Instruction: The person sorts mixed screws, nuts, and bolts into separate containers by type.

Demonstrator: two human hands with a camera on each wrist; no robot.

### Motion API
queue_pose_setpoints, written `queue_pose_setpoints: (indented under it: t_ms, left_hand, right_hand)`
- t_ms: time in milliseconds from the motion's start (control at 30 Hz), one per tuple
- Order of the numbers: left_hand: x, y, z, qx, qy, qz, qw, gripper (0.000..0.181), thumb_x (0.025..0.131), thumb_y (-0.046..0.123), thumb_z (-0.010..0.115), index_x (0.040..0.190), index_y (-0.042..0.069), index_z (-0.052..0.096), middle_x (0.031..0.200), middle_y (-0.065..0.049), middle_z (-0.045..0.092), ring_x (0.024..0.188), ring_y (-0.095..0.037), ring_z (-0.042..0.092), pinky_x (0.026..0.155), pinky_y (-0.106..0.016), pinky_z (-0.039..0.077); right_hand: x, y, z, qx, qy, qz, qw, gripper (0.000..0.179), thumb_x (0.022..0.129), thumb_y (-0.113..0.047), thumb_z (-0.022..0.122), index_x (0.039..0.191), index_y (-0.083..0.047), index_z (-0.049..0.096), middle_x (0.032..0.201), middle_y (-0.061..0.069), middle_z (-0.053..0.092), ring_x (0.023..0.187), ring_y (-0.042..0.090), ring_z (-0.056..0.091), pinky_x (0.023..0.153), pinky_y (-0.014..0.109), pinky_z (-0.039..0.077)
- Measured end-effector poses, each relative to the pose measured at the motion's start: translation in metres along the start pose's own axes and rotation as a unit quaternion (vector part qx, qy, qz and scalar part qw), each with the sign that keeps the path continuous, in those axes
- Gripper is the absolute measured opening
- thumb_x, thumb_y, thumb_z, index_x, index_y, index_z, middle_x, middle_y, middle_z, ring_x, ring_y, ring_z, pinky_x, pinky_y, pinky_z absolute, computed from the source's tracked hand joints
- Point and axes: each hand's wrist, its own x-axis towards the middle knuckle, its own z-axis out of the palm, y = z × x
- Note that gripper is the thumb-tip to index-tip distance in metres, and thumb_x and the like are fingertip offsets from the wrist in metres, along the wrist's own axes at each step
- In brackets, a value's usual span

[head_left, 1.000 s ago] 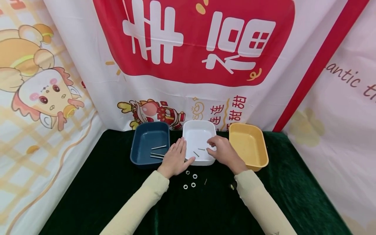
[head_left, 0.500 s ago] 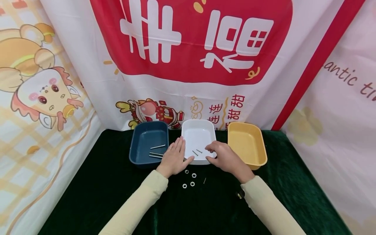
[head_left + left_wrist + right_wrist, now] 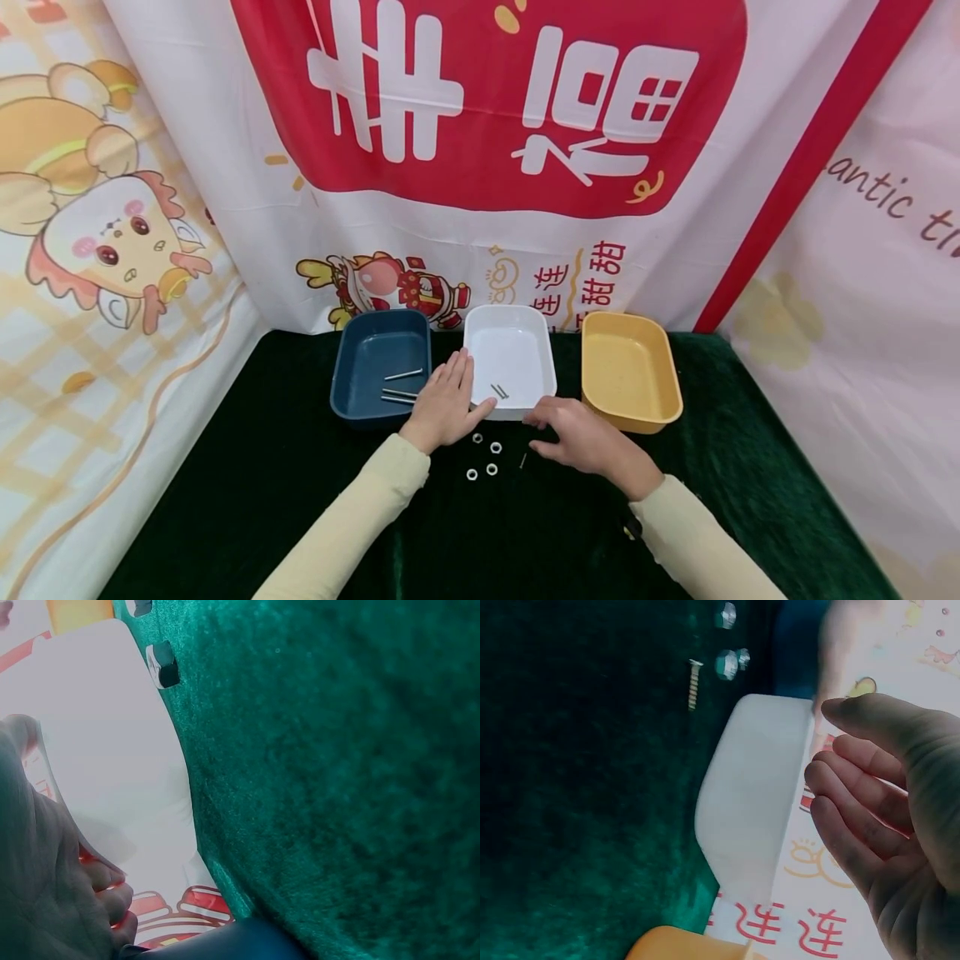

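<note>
My left hand [image 3: 442, 407] lies with straight fingers along the left rim of the white bin [image 3: 512, 337], its thumb over the front edge. Two small screws [image 3: 499, 391] lie close together on the bin's floor. Just off the bin's front right corner, my right hand [image 3: 583, 435] hovers over the cloth with fingers loosely bent. In the right wrist view nothing shows between its fingers [image 3: 847, 776] and thumb. A single small screw [image 3: 522, 461] lies on the cloth just left of the right thumb. Several hex nuts [image 3: 492, 469] are scattered in front of the white bin.
At left stands a dark blue bin [image 3: 375, 346] with several long bolts [image 3: 403, 375] in it, partly hidden by my left hand. A yellow bin [image 3: 633, 367] stands at right. Dark green cloth [image 3: 465, 542] covers the table, and a printed curtain [image 3: 225, 167] hangs behind.
My right hand has drawn back from over the white bin toward the front right. One screw in the bin has shifted beside the other. The left hand has stayed put.
</note>
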Motion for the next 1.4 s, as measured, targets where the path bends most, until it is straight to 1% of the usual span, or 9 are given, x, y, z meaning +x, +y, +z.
queue_pose_setpoints:
  t_ms: [67, 167, 367, 533, 667, 867, 1067, 1333, 1400]
  left_hand:
    - [0.000, 0.000, 0.000, -0.003, 0.005, 0.001, 1.0000, 0.095, 0.106, 0.069, 0.035, 0.167, -0.002, 0.018, 0.178, -0.017, 0.012, 0.167, -0.033, 0.013, 0.135, -0.049, 0.019]
    - [0.000, 0.000, 0.000, 0.000, 0.003, 0.000, 1.0000, 0.095, 0.106, 0.069, 0.034, 0.168, -0.001, 0.018, 0.178, -0.017, 0.011, 0.167, -0.032, 0.013, 0.135, -0.049, 0.018]
    - [0.001, -0.001, 0.002, 0.009, -0.010, -0.005, 0.9999, 0.097, 0.106, 0.072, 0.029, 0.169, 0.000, 0.012, 0.179, -0.014, 0.006, 0.167, -0.030, 0.009, 0.136, -0.047, 0.016]
    - [0.001, -0.001, 0.002, 0.006, -0.009, -0.005, 0.9999, 0.097, 0.106, 0.073, 0.029, 0.169, 0.000, 0.014, 0.179, -0.014, 0.007, 0.167, -0.030, 0.010, 0.135, -0.047, 0.016]
    - [0.002, -0.001, 0.002, 0.003, -0.008, -0.005, 0.9999, 0.097, 0.106, 0.073, 0.029, 0.168, 0.000, 0.015, 0.179, -0.014, 0.009, 0.167, -0.030, 0.011, 0.135, -0.048, 0.017]
    - [0.001, -0.001, 0.001, 0.002, -0.007, -0.004, 1.0000, 0.096, 0.106, 0.072, 0.030, 0.168, 0.000, 0.015, 0.179, -0.015, 0.010, 0.167, -0.030, 0.011, 0.135, -0.048, 0.017]
    - [-0.001, 0.000, 0.001, 0.000, -0.009, -0.005, 0.9999, 0.095, 0.106, 0.071, 0.031, 0.168, 0.000, 0.016, 0.179, -0.015, 0.010, 0.167, -0.030, 0.011, 0.135, -0.048, 0.017]
    - [0.000, 0.001, 0.000, -0.001, -0.007, -0.006, 1.0000, 0.095, 0.107, 0.070, 0.032, 0.168, 0.000, 0.016, 0.179, -0.015, 0.010, 0.167, -0.030, 0.011, 0.135, -0.048, 0.017]
    - [0.000, 0.001, -0.001, -0.001, -0.004, -0.005, 1.0000, 0.095, 0.107, 0.070, 0.033, 0.168, 0.000, 0.016, 0.179, -0.015, 0.010, 0.167, -0.031, 0.012, 0.135, -0.049, 0.018]
  right_hand:
    - [-0.002, 0.001, 0.005, 0.007, -0.014, -0.002, 0.9999, 0.026, 0.094, -0.019, 0.082, 0.119, -0.012, 0.075, 0.114, 0.003, 0.075, 0.099, 0.014, 0.072, 0.087, 0.031, 0.063]
    - [-0.003, 0.004, 0.012, 0.019, -0.033, -0.001, 0.9993, 0.028, 0.095, -0.018, 0.080, 0.120, -0.009, 0.075, 0.117, 0.007, 0.075, 0.102, 0.020, 0.074, 0.088, 0.034, 0.063]
    - [-0.006, 0.012, 0.027, 0.015, -0.049, 0.002, 0.9987, 0.029, 0.095, -0.019, 0.080, 0.121, -0.007, 0.076, 0.116, 0.004, 0.074, 0.104, 0.014, 0.072, 0.090, 0.033, 0.063]
    - [-0.007, 0.019, 0.036, 0.024, -0.060, 0.018, 0.9977, 0.029, 0.095, -0.018, 0.080, 0.122, -0.009, 0.076, 0.116, 0.001, 0.073, 0.105, 0.011, 0.071, 0.091, 0.034, 0.062]
    - [-0.006, 0.023, 0.041, 0.023, -0.064, 0.017, 0.9975, 0.028, 0.095, -0.018, 0.080, 0.121, -0.011, 0.076, 0.116, 0.000, 0.073, 0.106, 0.010, 0.070, 0.092, 0.034, 0.062]
    - [-0.003, 0.026, 0.048, 0.012, -0.062, -0.004, 0.9980, 0.026, 0.095, -0.018, 0.080, 0.119, -0.010, 0.077, 0.115, 0.000, 0.073, 0.107, 0.010, 0.069, 0.095, 0.036, 0.061]
    - [0.003, 0.025, 0.052, 0.011, -0.077, 0.001, 0.9969, 0.025, 0.095, -0.017, 0.080, 0.119, -0.011, 0.076, 0.114, 0.001, 0.073, 0.106, 0.010, 0.069, 0.095, 0.036, 0.061]
    - [0.009, 0.026, 0.053, -0.009, -0.089, 0.002, 0.9960, 0.024, 0.094, -0.016, 0.081, 0.117, -0.012, 0.077, 0.113, 0.000, 0.074, 0.106, 0.010, 0.071, 0.093, 0.034, 0.062]
    - [0.010, 0.025, 0.052, -0.016, -0.090, -0.005, 0.9958, 0.023, 0.094, -0.015, 0.080, 0.116, -0.012, 0.078, 0.112, 0.000, 0.075, 0.105, 0.010, 0.071, 0.093, 0.033, 0.062]
